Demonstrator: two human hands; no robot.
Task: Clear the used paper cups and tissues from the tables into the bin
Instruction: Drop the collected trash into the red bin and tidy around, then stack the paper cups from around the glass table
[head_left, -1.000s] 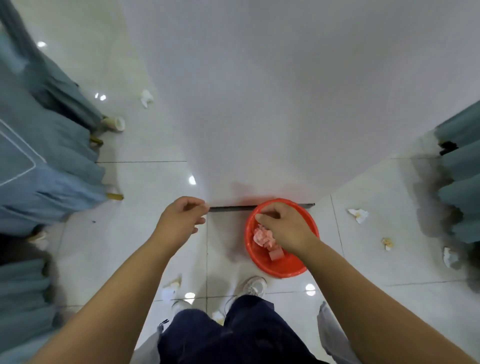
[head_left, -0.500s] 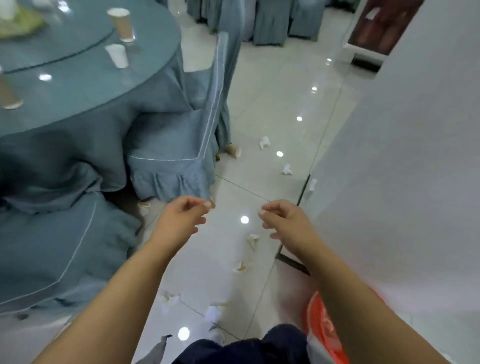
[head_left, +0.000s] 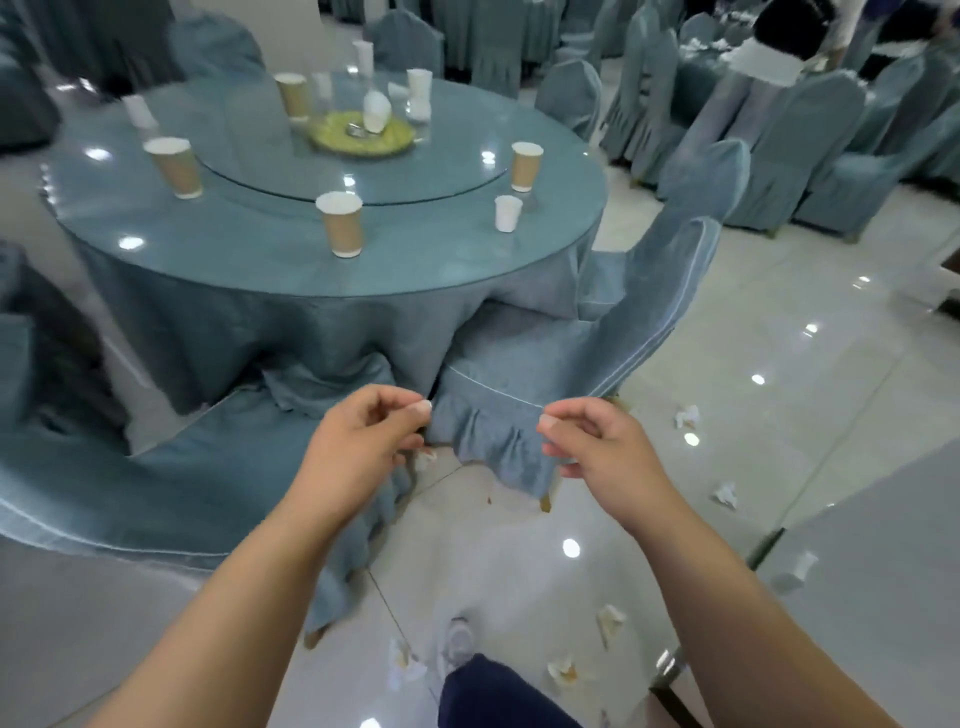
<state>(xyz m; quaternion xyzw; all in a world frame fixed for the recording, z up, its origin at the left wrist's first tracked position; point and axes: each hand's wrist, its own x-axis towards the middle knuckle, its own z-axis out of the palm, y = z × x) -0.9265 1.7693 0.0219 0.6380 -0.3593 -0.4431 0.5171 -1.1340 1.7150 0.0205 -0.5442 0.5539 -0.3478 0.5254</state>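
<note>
Big round tabletop (head_left: 441, 260) ahead, so I reckon I'm on the walk-up. Left hand (head_left: 358, 441) and right hand (head_left: 597, 447) hang loosely curled, holding nothing. Cups (head_left: 340, 223) stand on it, so next I'd step in and grab the nearest.
</note>
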